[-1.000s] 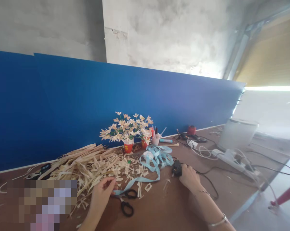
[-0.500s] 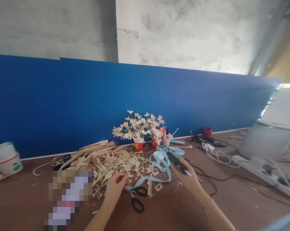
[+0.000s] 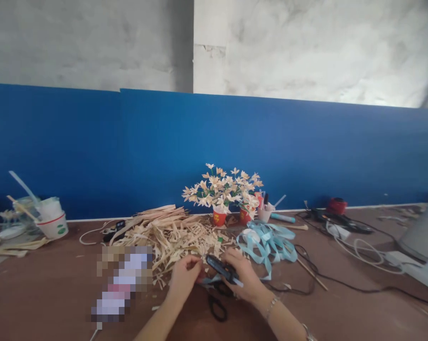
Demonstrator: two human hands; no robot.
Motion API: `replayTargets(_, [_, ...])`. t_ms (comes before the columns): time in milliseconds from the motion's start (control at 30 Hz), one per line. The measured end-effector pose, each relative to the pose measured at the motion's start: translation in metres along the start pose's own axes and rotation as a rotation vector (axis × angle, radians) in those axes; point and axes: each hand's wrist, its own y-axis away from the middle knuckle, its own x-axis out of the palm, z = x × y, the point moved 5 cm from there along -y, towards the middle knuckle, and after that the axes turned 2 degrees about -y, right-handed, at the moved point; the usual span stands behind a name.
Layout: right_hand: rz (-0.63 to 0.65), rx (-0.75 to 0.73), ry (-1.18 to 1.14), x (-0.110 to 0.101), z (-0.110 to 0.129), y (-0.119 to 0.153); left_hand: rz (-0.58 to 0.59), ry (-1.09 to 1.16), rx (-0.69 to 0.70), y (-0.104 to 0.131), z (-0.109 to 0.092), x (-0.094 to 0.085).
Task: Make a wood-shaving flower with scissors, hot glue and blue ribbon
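My right hand (image 3: 242,274) is wrapped round a black handheld tool (image 3: 221,267), likely a glue gun, with a pale stick end poking out near the palm. Just left of it, my left hand (image 3: 187,274) has its fingers pinched together; what they hold is too small to make out. Below both hands lie black-handled scissors (image 3: 218,309) on the brown table (image 3: 185,327). Light blue ribbon (image 3: 267,241) is heaped right of my right hand, and a short piece shows between the hands.
Dried husk strips (image 3: 164,232) are piled behind my left hand. Pale flowers (image 3: 221,187) stand in red cups (image 3: 219,218) by the blue partition (image 3: 157,151). Cables (image 3: 363,282) run across the right side. A white bowl (image 3: 55,227) sits far left.
My right hand has come left with the black tool, close to my left hand. The blue ribbon now lies in a tighter heap. The view has swung left.
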Motion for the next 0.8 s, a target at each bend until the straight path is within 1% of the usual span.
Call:
replayTargets(200, [-0.002,0.01,-0.016,0.0016,-0.0001,0.0,-0.008,-0.003,-0.009,0.0023,-0.002,0.0001])
replayTargets(500, [0.022,0.006,0.006,0.0072,-0.0032,0.002,0.018,0.006,-0.004,0.0053,-0.0075,0.002])
replayTargets(800, [-0.012,0.021,0.012,0.0062,-0.0043,0.0011,0.008,0.03,-0.001,0.0047,-0.0075,0.0013])
